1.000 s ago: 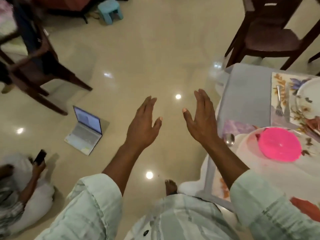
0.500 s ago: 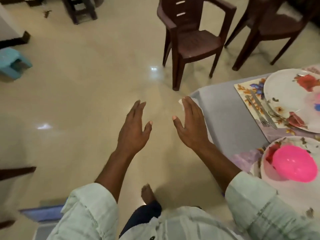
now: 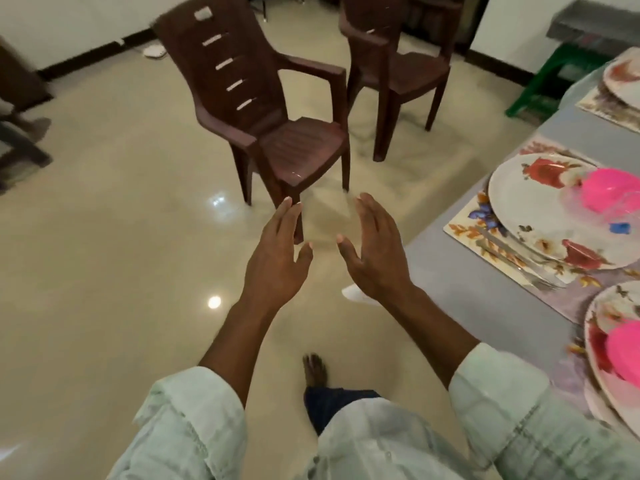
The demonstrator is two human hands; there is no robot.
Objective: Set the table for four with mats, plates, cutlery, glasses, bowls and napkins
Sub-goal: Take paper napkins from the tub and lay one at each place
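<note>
Brown plastic chair stands just beyond our left hand and right hand, both raised over the floor with fingers straight, palms facing, holding nothing. Right of our right hand, the bench carries a floral mat, plate, cutlery and pink bowl.

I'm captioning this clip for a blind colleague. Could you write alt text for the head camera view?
A person's left hand and right hand reach forward open and empty over a glossy floor, toward a brown plastic chair. At right, a grey table holds floral mats, plates, pink bowls and cutlery.
</note>
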